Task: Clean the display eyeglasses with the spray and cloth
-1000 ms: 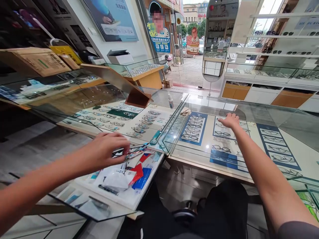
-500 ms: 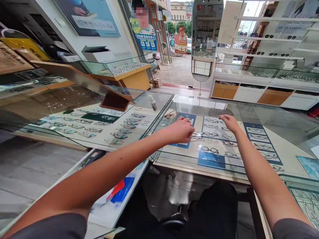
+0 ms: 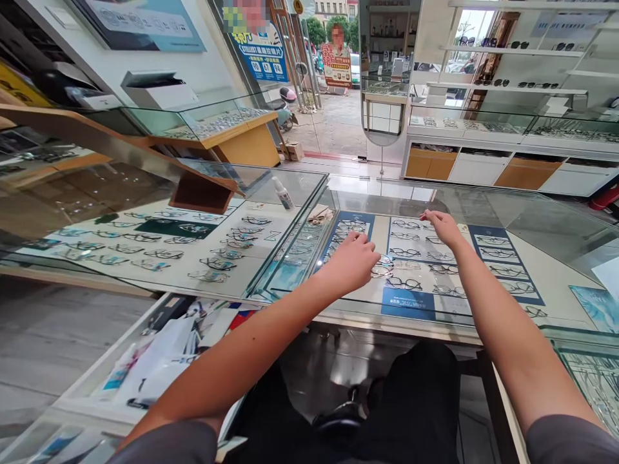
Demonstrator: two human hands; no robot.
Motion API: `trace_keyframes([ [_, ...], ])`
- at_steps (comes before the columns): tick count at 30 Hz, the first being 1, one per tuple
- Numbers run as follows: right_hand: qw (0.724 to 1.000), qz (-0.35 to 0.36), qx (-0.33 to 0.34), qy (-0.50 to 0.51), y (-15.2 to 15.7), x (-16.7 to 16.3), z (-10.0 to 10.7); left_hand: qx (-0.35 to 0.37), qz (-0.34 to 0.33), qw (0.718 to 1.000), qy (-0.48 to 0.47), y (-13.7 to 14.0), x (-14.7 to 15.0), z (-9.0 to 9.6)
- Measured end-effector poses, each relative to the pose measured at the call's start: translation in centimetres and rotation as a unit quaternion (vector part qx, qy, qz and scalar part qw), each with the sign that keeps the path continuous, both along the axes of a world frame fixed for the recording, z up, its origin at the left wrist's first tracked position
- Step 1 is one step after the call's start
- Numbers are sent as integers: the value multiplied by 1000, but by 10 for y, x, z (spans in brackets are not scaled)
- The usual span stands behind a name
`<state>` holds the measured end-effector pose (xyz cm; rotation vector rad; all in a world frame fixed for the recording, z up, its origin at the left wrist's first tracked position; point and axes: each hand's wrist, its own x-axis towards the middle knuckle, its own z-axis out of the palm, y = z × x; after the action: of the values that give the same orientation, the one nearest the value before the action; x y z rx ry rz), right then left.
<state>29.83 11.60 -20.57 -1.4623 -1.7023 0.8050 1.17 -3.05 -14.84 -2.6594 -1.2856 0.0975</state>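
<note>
My left hand [image 3: 354, 261] is closed above the glass counter [image 3: 309, 290], fingers curled. At its fingertips shows a thin-rimmed pair of eyeglasses [image 3: 383, 265], which it appears to grip; the hand hides part of it. Further right and a little farther away, my right hand [image 3: 443, 227] has thumb and fingertips pinched together over the glass. Whatever lies in that pinch, if anything, is too small to make out. Under the glass around both hands, several eyeglass frames [image 3: 403, 283] lie in rows on white and blue display cards [image 3: 409, 304].
A spray bottle [image 3: 283, 193] stands on the left counter, near a brown wooden stand [image 3: 203, 195]. Below left, an open drawer [image 3: 164, 361] holds papers and packets. A tall mirror [image 3: 384, 71] and shelves with sunglasses [image 3: 525, 84] are beyond the counter.
The view has shifted slightly, and my left forearm has swung to the right, uncovering more of the drawer. My left hand remains closed by the eyeglasses; my right hand keeps its pinch.
</note>
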Motion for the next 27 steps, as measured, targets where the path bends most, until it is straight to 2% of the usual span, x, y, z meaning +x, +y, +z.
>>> trace_keyframes([
  [14,999,-2,-2,32,4,6,-1,0,21,1000,-3,-16,1,1],
  [17,999,-4,-9,36,3,6,2,47,27,998,-29,-28,-2,14],
  [20,999,-2,-14,48,0,5,7,69,6,993,-101,-54,-15,41],
  [22,998,-2,-17,59,-3,5,12,6,-56,988,-145,-77,-30,56],
  [24,997,-6,-25,67,-6,5,16,-121,-119,970,-172,-101,-48,59],
  [26,997,-14,-36,72,-6,6,19,-246,-121,946,-174,-121,-69,48],
  [27,996,-26,-41,71,-6,8,19,-291,-92,938,-166,-129,-82,37],
])
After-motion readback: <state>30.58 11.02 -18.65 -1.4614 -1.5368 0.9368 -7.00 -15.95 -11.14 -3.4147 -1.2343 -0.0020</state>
